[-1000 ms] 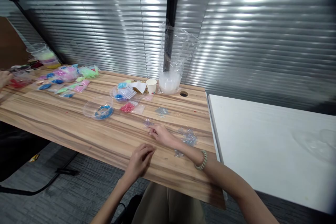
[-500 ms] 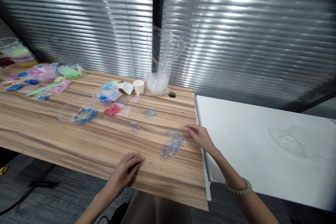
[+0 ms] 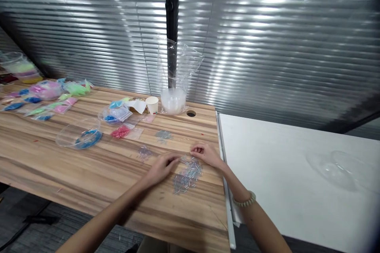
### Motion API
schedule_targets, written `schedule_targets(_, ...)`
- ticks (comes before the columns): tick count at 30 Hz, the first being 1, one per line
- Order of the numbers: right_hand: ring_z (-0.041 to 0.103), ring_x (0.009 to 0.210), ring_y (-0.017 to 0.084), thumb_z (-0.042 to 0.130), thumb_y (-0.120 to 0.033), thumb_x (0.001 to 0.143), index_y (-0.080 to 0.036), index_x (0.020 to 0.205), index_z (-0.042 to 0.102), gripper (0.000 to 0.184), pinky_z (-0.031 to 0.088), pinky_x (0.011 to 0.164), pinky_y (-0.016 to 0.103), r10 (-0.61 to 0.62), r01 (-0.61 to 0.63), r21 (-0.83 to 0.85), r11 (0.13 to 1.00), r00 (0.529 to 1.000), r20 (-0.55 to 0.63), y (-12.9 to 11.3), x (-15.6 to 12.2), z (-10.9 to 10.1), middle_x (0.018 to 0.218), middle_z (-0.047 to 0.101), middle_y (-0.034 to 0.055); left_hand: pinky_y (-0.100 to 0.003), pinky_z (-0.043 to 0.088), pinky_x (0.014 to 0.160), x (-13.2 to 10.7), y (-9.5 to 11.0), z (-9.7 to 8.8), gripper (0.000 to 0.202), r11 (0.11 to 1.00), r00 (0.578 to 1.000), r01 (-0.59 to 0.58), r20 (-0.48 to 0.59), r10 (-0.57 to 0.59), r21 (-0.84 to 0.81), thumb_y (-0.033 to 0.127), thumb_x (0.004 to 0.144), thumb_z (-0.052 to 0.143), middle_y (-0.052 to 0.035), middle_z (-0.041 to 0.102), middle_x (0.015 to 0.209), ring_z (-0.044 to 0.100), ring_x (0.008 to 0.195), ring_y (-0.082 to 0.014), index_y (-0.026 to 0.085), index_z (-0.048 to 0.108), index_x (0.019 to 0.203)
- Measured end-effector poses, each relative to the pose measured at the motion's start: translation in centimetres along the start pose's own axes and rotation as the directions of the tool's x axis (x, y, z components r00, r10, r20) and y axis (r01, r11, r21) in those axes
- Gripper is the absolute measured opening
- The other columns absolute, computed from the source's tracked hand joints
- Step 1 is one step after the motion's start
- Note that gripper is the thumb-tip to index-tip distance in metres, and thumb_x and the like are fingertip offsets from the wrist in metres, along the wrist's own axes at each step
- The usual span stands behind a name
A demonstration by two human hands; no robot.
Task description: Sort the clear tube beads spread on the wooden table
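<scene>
My left hand (image 3: 162, 167) reaches over the wooden table, its thumb and fingertips drawn together at the left edge of a pile of clear tube beads (image 3: 189, 174). Anything in that pinch is too small to make out. At the pile's far right side, my right hand (image 3: 207, 155) has its fingers curled and pinched, and what they grip cannot be made out either. A beaded bracelet (image 3: 246, 200) circles my right wrist. Left of the hands lies a small group of purplish beads (image 3: 144, 152), with greyish beads (image 3: 163, 135) farther back.
A clear round dish with blue beads (image 3: 89, 139), a bag of red beads (image 3: 120, 131), a paper cup (image 3: 152, 105) and bagged plastic bowls (image 3: 173, 101) stand on the table. More coloured bags (image 3: 47, 89) lie far left. A white table (image 3: 267, 158) adjoins on the right.
My left hand has moved forward and right from the table's front edge to the bead pile. My right hand has shifted left toward it. The view has tilted slightly.
</scene>
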State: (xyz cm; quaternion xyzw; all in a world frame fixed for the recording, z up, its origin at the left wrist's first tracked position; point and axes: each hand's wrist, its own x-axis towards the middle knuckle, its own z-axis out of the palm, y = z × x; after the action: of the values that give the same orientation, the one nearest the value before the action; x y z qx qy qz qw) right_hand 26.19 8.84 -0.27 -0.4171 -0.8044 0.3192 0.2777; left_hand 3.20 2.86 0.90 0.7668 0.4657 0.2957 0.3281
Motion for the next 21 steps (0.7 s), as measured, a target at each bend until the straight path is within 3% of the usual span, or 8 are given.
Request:
schedule_targets(5,0.059,0.078,0.016,0.057,-0.027,0.085,-0.019,0.084,0.067,0.013,0.044,0.071,0.028,-0.001,-0.003,-0.039,0.999,0.996,-0.091,-0.3,-0.1,0.4,0.087,0.067,0.0035,-0.032,0.044,0.09,2.6,-0.4,1.5,0.025,0.995,0.994,-0.1,-0.039,0.1,0.014,0.023,0.092,0.043,-0.0082,0.064,0.105,0.058,0.097,-0.0183,0.017,0.062,0.107)
schedule_targets(10,0.059,0.073,0.016,0.054,-0.028,0.087,-0.019,0.091,0.066,0.016,0.044,0.066,0.027,0.027,-0.031,-0.028,0.999,0.991,-0.134,-0.2,0.0,0.6,0.083,0.066,0.0033,-0.034,0.044,0.091,2.2,-1.1,1.0,0.025,0.997,0.994,-0.08,-0.068,0.081,0.019,0.023,0.092,0.042,-0.0086,0.063,0.103,0.057,0.098,-0.0192,0.016,0.061,0.107)
schedule_targets(13,0.061,0.073,0.017,0.052,-0.033,0.087,-0.018,0.098,0.065,0.023,0.047,0.066,0.028,0.095,-0.083,0.101,0.991,0.988,-0.123,0.1,-0.2,0.5,0.083,0.067,0.0042,-0.037,0.041,0.097,1.9,-1.2,1.1,0.028,0.993,0.99,-0.111,-0.077,0.114,0.047,0.023,0.093,0.039,-0.0098,0.059,0.113,0.053,0.108,-0.0202,0.016,0.056,0.115)
schedule_targets(16,0.064,0.08,0.019,0.049,-0.036,0.088,-0.018,0.102,0.065,0.027,0.049,0.07,0.03,0.129,-0.111,0.22,0.969,0.989,-0.067,0.3,-0.4,0.5,0.087,0.069,0.0048,-0.039,0.035,0.104,1.6,-1.3,1.4,0.038,0.984,0.987,-0.155,-0.029,0.158,0.088,0.025,0.095,0.037,-0.009,0.05,0.131,0.044,0.122,-0.0203,0.018,0.042,0.131)
schedule_targets(21,0.062,0.096,0.021,0.046,-0.036,0.09,-0.024,0.115,0.061,0.031,0.048,0.085,0.036,0.094,-0.082,0.205,0.975,0.994,-0.05,0.1,-0.4,0.3,0.111,0.066,0.0036,-0.039,0.032,0.108,1.5,-1.7,1.7,0.047,0.968,0.978,-0.205,0.08,0.195,0.143,0.028,0.096,0.035,-0.0064,0.041,0.14,0.038,0.129,-0.0197,0.022,0.028,0.141)
